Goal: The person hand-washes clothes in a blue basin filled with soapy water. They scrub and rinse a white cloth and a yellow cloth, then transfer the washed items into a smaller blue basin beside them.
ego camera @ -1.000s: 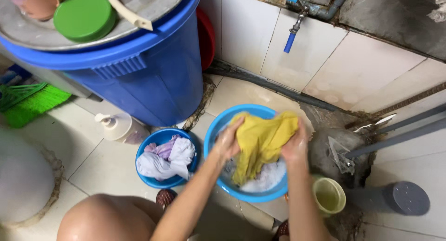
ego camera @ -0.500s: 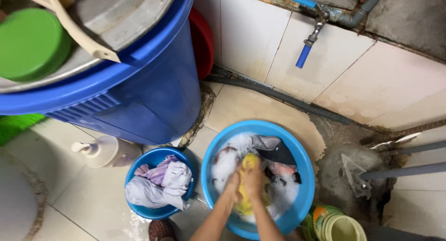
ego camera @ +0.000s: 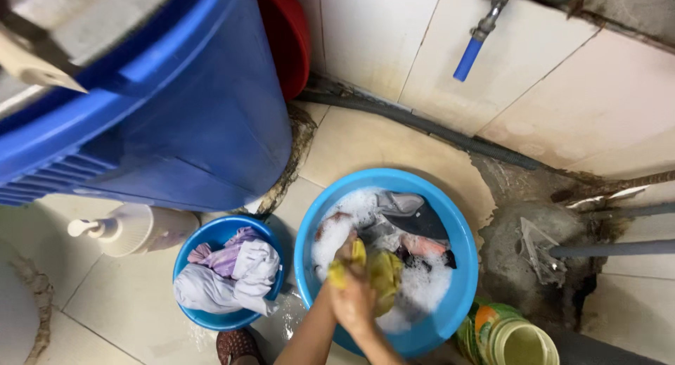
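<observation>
Tiled washroom floor (ego camera: 105,316), stained wall tiles (ego camera: 562,91). Both hands (ego camera: 351,295), fingers clenched together on yellow cloth (ego camera: 383,270), in sudsy blue basin (ego camera: 460,266).

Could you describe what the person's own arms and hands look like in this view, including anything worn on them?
Both forearms are bare, with no sleeves in view. The left hand and right hand wear no gloves, and no watch, bracelet or ring can be seen. The hands look wet, with soap foam close around them. The fingers are too bunched together to tell apart, and the upper arms lie outside the frame.
</observation>
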